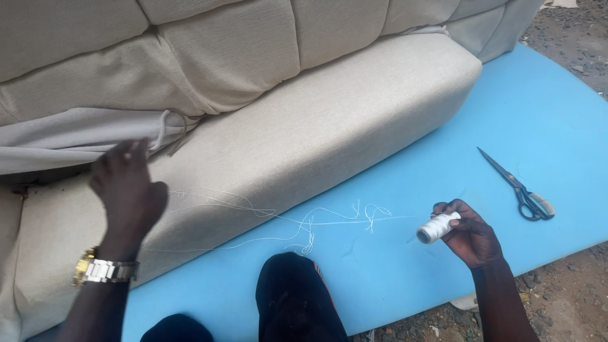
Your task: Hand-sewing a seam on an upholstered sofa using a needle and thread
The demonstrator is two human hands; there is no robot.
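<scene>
Head view shows thread-drawing in hand: the right hand (pixel 472 237) fingers pinch a white thread spool (pixel 437 227) at lower right, the left hand (pixel 126 190) fingers, blurred, seem pressed together on the thread (pixel 266 212) by the beige cushion (pixel 304 133); next, I judge, comes pulling the thread taut.

Both arms are bare, no sleeves at all. The left hand (pixel 130 190) has a chunky metal wristwatch (pixel 104 270) below it, with a gold-toned case and a silver link band, while the right hand (pixel 472 237) wears nothing, no ring or strap. Down at the bottom edge you can see dark, near-black trousers (pixel 294 304) over the knees.
</scene>
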